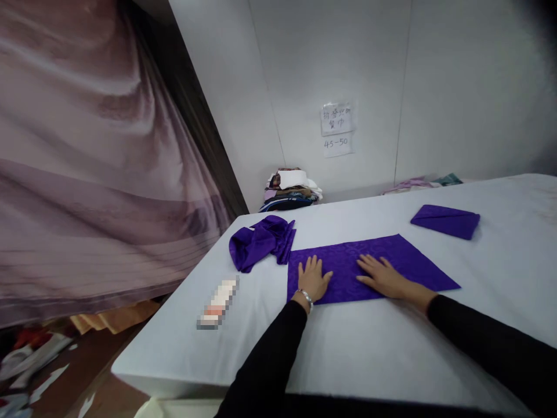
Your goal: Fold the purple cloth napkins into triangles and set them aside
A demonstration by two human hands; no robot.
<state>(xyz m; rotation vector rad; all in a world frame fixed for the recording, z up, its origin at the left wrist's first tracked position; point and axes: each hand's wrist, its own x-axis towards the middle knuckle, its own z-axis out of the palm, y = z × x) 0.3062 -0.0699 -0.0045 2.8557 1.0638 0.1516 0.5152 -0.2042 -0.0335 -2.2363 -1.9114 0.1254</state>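
Two white paper sheets are fixed to the wall [369,69], upper centre of the frame. The upper sheet [337,130] bears handwritten Chinese characters in two rows; the top row appears to begin "折叠", the second ends in "巾", remaining characters uncertain. The lower sheet [339,151] reads "45-50", handwritten. Any marking on the pixelated object [218,302], lower left of centre, is obscured.
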